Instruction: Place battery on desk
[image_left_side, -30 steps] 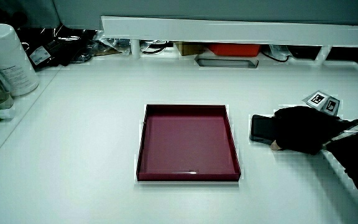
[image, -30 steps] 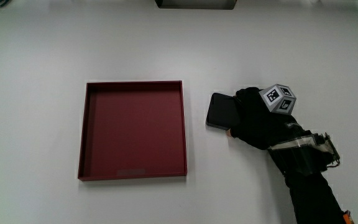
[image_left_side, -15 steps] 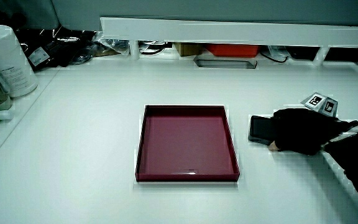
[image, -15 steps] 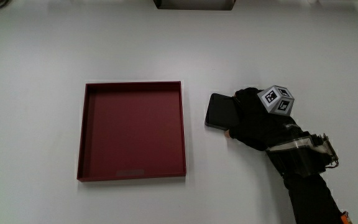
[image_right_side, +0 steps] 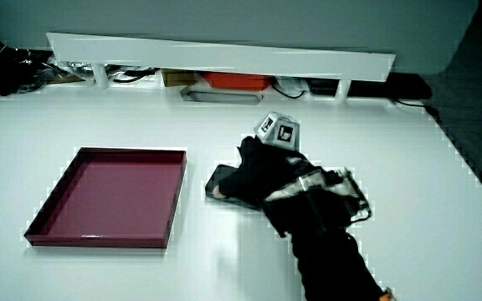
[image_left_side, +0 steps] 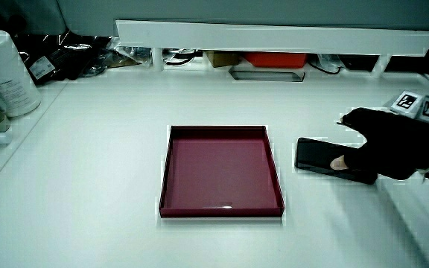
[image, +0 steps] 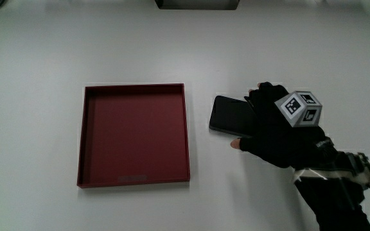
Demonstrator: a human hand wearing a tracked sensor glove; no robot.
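Note:
The battery [image: 227, 115] is a flat black slab lying on the white desk beside the dark red tray [image: 186, 131]. It also shows in both side views [image_left_side: 313, 155] [image_right_side: 222, 177]. The hand [image: 272, 127] hovers over the battery's edge that is away from the tray, fingers spread and relaxed, with its thumb tip just off the battery's near corner. In a side view the hand [image_left_side: 393, 138] appears raised slightly above the slab. The patterned cube [image: 299, 107] sits on the hand's back. Part of the battery is hidden under the hand [image_right_side: 262, 176].
The red tray [image_left_side: 218, 129] holds nothing. A low white partition [image_left_side: 274, 33] runs along the desk's edge farthest from the person, with a red item [image_left_side: 278, 58] and a grey tray [image_left_side: 267, 74] under it. A white canister [image_left_side: 6, 71] stands at a desk corner.
The hand has loosened and drawn back off the battery away from the tray, rising a little. More of the battery now shows; it stays flat beside the tray.

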